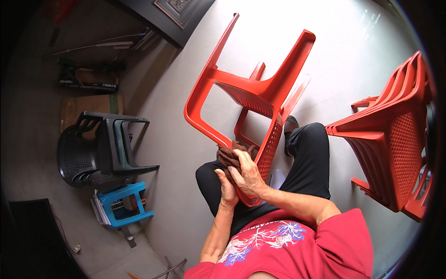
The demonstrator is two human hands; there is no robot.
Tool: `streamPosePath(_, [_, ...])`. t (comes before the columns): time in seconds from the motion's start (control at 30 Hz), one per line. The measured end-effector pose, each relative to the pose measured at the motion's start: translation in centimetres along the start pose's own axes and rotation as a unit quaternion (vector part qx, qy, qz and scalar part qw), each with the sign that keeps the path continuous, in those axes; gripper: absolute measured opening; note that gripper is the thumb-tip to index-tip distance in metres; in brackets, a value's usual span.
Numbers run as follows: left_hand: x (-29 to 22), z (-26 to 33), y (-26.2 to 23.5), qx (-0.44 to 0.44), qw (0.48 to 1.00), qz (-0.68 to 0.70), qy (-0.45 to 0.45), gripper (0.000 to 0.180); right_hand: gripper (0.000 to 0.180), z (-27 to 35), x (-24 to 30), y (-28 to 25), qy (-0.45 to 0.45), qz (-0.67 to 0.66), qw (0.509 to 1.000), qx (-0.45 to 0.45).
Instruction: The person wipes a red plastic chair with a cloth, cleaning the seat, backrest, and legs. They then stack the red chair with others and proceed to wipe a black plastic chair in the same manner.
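Note:
A red plastic armchair [260,88] is tipped over in front of me, its legs pointing up and away and its perforated back leaning between my thighs. My right hand [250,176] is closed on a bunched dark brown cloth [228,157], pressed around the chair's near left edge. Just below it, my left hand [226,188] closes against the same cloth and edge with its thumb upright. The right hand and the cloth partly hide the left fingers.
Stacked red chairs [395,139] stand at the right. On the left are stacked black chairs [100,149], a blue stool [124,204], a cardboard box [76,109] and a dark flat panel [39,237]. A dark carved piece [172,18] stands at the back.

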State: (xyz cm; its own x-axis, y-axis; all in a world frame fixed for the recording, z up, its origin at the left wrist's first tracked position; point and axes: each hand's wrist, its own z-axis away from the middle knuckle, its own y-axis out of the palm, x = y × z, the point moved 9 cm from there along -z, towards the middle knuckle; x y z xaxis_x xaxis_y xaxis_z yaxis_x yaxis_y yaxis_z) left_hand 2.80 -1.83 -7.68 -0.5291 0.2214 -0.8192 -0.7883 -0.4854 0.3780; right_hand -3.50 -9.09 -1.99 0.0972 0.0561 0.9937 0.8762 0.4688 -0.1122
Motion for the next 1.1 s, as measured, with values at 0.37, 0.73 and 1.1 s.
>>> streamPosePath(0.37, [-3.4,-6.9,-0.1,0.067,0.956,0.277,-0.065,0.082,0.025,1.8,-0.6,-1.8,0.124,-0.099,0.955,0.249])
streamPosePath(0.73, [-1.9,-9.2,-0.2,-0.07,0.982,0.165,-0.064,0.037,0.025,-17.0,-3.7,-12.7,-0.238,0.541,0.787,-0.174])
streamPosePath(1.1, [-1.5,-9.6,-0.9,-0.118,0.977,0.157,-0.082,0.04,0.026,-25.7,-3.4,-8.9,-0.213,0.039,0.974,-0.071])
